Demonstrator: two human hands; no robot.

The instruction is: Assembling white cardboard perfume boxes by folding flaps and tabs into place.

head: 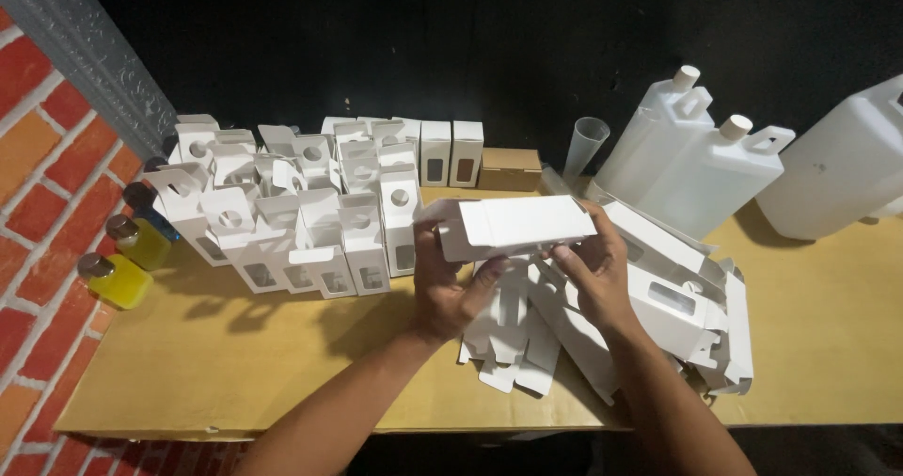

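I see my left hand (pixel 447 283) and right hand (pixel 593 269) both grasping one white box (pixel 513 224) above flat blanks (pixel 602 330) — folded boxes (pixel 301 213) stand left on the surface (pixel 216 363).

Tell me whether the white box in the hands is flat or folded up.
Folded up: the white box shows a boxy body with an open flap at its left end, held between left hand and right hand.
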